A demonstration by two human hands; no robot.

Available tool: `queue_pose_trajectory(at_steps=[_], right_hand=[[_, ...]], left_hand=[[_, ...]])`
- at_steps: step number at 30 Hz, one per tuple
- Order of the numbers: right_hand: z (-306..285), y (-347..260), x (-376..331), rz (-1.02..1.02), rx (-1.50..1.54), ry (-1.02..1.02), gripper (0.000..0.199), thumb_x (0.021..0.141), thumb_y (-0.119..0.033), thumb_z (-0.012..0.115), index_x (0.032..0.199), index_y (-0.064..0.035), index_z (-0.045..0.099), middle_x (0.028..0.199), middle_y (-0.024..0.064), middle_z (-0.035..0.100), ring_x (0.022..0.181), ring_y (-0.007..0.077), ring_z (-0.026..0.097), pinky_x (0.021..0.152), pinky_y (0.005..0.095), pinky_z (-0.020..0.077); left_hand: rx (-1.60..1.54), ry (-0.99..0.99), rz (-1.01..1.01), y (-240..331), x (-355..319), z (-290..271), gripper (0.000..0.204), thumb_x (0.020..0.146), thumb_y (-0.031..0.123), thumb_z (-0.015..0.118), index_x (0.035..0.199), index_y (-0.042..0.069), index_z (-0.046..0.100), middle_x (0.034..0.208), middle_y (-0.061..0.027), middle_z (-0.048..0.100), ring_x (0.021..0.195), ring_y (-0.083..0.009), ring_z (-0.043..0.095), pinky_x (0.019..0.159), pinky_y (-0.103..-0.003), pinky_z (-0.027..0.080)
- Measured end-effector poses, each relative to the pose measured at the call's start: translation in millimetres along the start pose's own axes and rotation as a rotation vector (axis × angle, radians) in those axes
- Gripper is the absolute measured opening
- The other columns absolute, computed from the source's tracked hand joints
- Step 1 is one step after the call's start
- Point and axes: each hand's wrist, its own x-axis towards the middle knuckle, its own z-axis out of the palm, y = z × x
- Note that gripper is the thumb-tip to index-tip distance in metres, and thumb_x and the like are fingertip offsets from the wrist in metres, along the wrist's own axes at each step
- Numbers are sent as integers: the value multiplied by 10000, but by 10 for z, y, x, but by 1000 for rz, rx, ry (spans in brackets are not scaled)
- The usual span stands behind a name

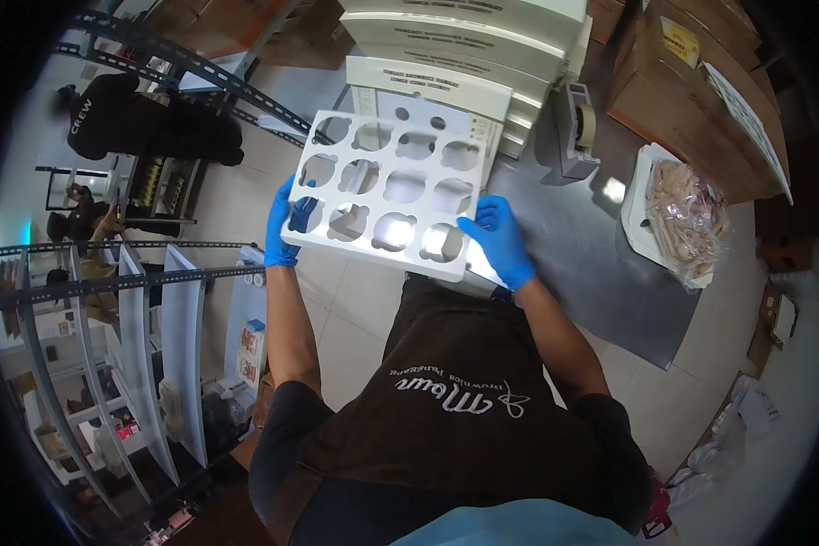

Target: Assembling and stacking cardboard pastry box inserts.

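I hold a white cardboard insert [387,150] with several round cut-out holes, tilted in front of my chest. My left hand [287,227], in a blue glove, grips its left edge with a finger showing through a hole. On the near right corner sits my right hand [503,241], also gloved in blue, closed on that edge. The insert hangs above the near edge of a grey metal table [601,264]. Just behind it stands a stack of white flat boxes [464,45].
A tape dispenser [575,127] stands on the table beside the stack. A white tray with a clear bag of brown goods [682,214] lies at the right. Brown cartons [692,82] sit behind. Metal shelving [146,318] fills the left, with people in dark clothes [136,118] beyond.
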Motion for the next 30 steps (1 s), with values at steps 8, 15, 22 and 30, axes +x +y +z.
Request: queue_pose_trajectory(at_steps=[8,15,22,30], right_hand=[[680,369,491,149,65,-7,518,813,-93,665,1279,-24,450,1014,92,591,920,142,559,782,271,481],[816,462,453,318,123,259,402,873,-122,599,1246,-42,471,1082,81,612,991,156,575,823,291,460],[399,576,110,234,-179,498,293,862,-124,608,1133,-32,543,922,25,618,787,81,536,710,246,450],[530,776,-28,145,-295,681,239,832,-175,668,989,-31,559,748,-11,533,651,59,451,598,240,425]], left_hand=[[-568,-419,-305,-390,647,-742,748,863,477,525,1406,19,292,1386,-173,403,1186,-260,485,1007,-395,394],[-1030,-564,-1061,-900,788,-406,902,853,696,312,1368,-45,310,1424,-233,318,1317,-392,291,1097,-523,214],[-445,-407,-710,-678,915,-487,810,901,650,269,1403,14,305,1407,-151,381,1289,-251,375,1070,-374,293],[452,-437,-221,-770,764,-195,640,843,64,617,1411,50,324,1315,-138,484,1177,-211,491,1001,-306,370]])
